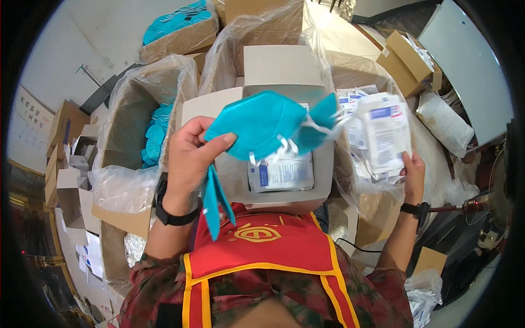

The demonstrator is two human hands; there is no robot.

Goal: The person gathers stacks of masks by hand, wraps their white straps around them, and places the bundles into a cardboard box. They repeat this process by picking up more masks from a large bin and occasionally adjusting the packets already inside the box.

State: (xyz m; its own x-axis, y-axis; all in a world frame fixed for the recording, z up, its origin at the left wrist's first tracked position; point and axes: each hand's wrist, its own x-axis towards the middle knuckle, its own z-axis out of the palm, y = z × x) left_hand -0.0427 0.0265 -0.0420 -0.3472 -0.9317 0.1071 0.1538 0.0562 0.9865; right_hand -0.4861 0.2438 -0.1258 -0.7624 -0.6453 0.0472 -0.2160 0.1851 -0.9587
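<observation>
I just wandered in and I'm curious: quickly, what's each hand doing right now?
Left hand: closed, holding turquoise masks between thumb and fingers.
Right hand: closed, holding at least one white packet near a lower corner.

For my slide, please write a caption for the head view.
Left hand holds teal masks over an open box; right hand grips white packaging.
</observation>
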